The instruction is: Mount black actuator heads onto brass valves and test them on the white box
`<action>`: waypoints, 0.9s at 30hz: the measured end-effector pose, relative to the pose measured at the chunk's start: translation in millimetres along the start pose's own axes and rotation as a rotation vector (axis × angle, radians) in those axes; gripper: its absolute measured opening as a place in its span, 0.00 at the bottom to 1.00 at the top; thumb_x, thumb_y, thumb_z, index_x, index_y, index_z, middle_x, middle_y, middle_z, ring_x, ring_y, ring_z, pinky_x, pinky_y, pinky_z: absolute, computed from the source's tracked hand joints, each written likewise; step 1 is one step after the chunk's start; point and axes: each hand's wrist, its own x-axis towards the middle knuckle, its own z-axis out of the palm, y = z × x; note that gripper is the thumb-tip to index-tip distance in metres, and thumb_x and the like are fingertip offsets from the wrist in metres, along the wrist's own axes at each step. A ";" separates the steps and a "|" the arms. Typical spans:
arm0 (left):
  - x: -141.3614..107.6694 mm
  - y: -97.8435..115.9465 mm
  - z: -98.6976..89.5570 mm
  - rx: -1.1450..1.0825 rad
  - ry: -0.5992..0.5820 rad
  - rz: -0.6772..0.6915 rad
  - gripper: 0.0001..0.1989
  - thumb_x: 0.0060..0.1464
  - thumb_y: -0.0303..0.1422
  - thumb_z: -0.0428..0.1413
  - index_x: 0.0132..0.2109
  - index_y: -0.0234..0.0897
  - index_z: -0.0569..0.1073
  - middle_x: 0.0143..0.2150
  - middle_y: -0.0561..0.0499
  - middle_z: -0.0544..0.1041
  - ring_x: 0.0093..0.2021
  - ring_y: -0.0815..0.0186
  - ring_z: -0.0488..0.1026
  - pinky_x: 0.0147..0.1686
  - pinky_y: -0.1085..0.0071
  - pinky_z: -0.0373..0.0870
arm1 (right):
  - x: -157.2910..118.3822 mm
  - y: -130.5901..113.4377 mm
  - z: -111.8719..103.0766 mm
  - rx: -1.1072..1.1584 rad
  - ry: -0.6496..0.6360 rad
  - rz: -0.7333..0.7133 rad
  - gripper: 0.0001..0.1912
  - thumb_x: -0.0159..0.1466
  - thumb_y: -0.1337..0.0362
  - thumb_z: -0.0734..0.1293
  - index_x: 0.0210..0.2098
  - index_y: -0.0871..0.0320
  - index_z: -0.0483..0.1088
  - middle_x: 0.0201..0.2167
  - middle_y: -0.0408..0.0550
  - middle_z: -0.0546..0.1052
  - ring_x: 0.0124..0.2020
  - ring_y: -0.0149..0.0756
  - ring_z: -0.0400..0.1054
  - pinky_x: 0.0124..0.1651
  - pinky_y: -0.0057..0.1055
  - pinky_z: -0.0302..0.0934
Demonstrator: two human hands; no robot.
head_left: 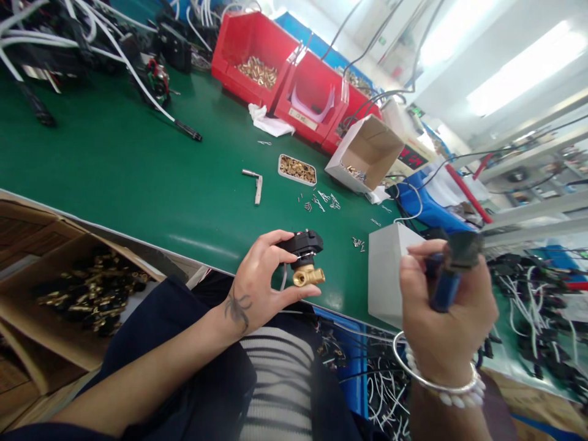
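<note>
My left hand is closed on a motorised brass valve, gripping it between thumb and fingers at the front edge of the green table. The valve has a black plastic housing on top and a brass body with threaded ports below; a thin grey cable hangs by the palm. On the right, my right hand is wrapped round a blue-handled tool with a dark end, raised above the table and apart from the valve. Motion blur hides the tool's exact kind. A white box stands just left of that hand.
On the green table lie a small tray of brass parts, loose metal clips and an L-shaped tool. Red bins and a cardboard box stand behind. Cabled black units lie at right.
</note>
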 end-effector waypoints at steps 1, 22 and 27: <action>0.0 0.1 0.3 0.005 0.003 0.010 0.22 0.52 0.44 0.68 0.44 0.38 0.68 0.54 0.39 0.74 0.55 0.55 0.76 0.52 0.55 0.77 | 0.4 0.3 0.9 0.012 -0.039 -0.023 0.09 0.63 0.70 0.65 0.44 0.56 0.70 0.29 0.42 0.73 0.25 0.31 0.65 0.29 0.27 0.59; -0.4 0.5 1.7 0.055 -0.002 0.023 0.22 0.52 0.45 0.67 0.44 0.37 0.67 0.53 0.37 0.74 0.54 0.54 0.76 0.52 0.54 0.77 | -1.4 3.9 6.7 0.034 -0.165 -0.003 0.08 0.64 0.70 0.64 0.43 0.55 0.69 0.26 0.41 0.70 0.22 0.31 0.62 0.27 0.28 0.57; -0.8 1.3 1.6 0.072 -0.004 0.015 0.22 0.52 0.45 0.67 0.44 0.37 0.67 0.53 0.37 0.74 0.55 0.53 0.76 0.51 0.54 0.78 | 2.6 4.0 4.4 -0.043 -0.473 -0.153 0.11 0.62 0.73 0.62 0.41 0.57 0.71 0.28 0.44 0.73 0.25 0.33 0.66 0.29 0.28 0.59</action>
